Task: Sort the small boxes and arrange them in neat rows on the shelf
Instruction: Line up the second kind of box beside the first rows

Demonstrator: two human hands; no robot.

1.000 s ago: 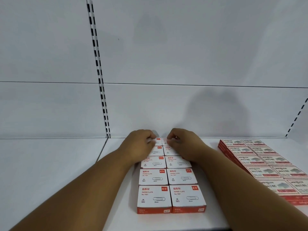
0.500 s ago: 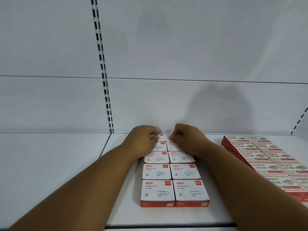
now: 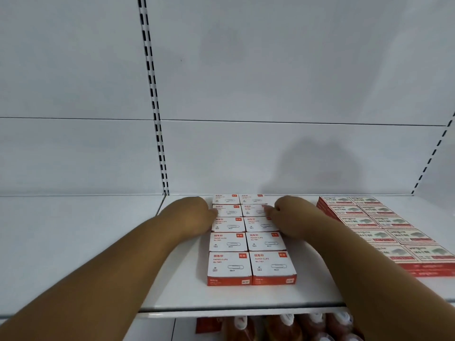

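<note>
— Starting with the big stuff, what holds everything?

— A white shelf (image 3: 103, 242) backed by a white wall panel (image 3: 270, 70), with slotted uprights (image 3: 152, 99) running up it. Below the shelf's front edge some bottles (image 3: 283, 328) show, too blurred to say more.

— And on the shelf itself?

— Two groups. On the right lies a block of red-and-white boxes (image 3: 384, 232), stacked in layers, well apart from the hands. In the middle sit the paper-clip boxes (image 3: 251, 239), two columns running front to back, five rows deep, sides touching.

— Why so tight?

— My guess is that packing them edge to edge keeps the rows straight and saves room, which is what the task wants.

— What are the hands doing?

— They bracket the block. The left hand (image 3: 197, 217) lies against the left column's outer side near the back rows, fingers curled, tips touching a box edge; it doesn't seem to hold anything. The right hand (image 3: 293, 215) mirrors it on the right column, its curled fingertips (image 3: 270, 211) on the second box from the back. Whether it pinches that box or only presses it, I cannot tell.

— Why both sides?

— Probably to squeeze the columns together and square them up. The front rows look aligned already.
</note>
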